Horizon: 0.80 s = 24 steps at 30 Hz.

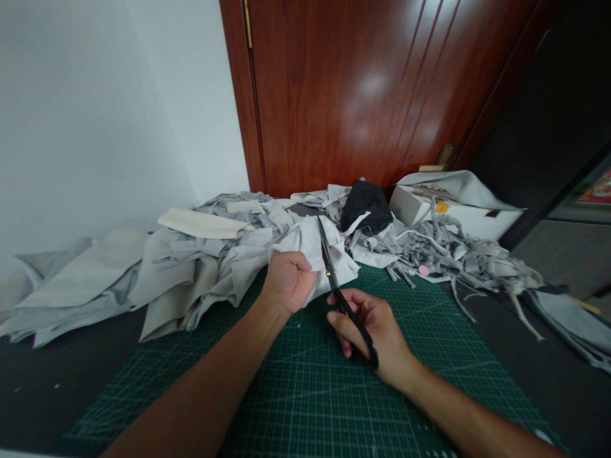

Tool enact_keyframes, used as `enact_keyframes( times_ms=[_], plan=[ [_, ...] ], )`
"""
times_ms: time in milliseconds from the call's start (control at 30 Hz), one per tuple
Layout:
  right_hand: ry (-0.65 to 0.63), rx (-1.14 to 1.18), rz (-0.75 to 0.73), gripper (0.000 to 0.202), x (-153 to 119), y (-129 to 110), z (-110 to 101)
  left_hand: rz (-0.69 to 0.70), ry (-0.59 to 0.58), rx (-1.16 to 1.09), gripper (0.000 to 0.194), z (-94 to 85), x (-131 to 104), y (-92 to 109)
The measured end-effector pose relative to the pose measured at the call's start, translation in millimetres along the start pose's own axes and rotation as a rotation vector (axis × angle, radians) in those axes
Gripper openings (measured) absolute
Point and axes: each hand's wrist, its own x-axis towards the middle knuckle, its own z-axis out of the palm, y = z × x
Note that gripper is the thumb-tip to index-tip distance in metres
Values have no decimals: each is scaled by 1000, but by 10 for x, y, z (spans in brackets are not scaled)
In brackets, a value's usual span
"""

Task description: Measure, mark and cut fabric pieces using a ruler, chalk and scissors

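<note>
My left hand [290, 280] is closed on the edge of a piece of light grey fabric [305, 240], which hangs above the mat. In my right hand [370, 324] is a pair of black-handled scissors [330, 270], its blades pointing away from me and lying against the fabric just right of my left fingers. The blades look nearly closed; whether cloth lies between them I cannot tell. Beneath both hands lies a green cutting mat [305, 394] with a printed grid.
Grey and cream fabric pieces [95, 267] pile up on the left. On the right are a tangle of cut strips [449, 248], a black cloth [366, 207] and a white box [477, 213]. A brown wooden door [334, 95] and a white wall [119, 114] stand behind.
</note>
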Motion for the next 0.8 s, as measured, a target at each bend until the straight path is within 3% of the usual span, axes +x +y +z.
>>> enact_keyframes(
  times_ms=[600,800],
  plan=[
    [-41,102,-2,44,-8,19,-1,21,-35,103,76,28,-128,-9],
    [-21,164,-6,43,8,34,-12,36,-22,154,85,70,-155,-44]
  ],
)
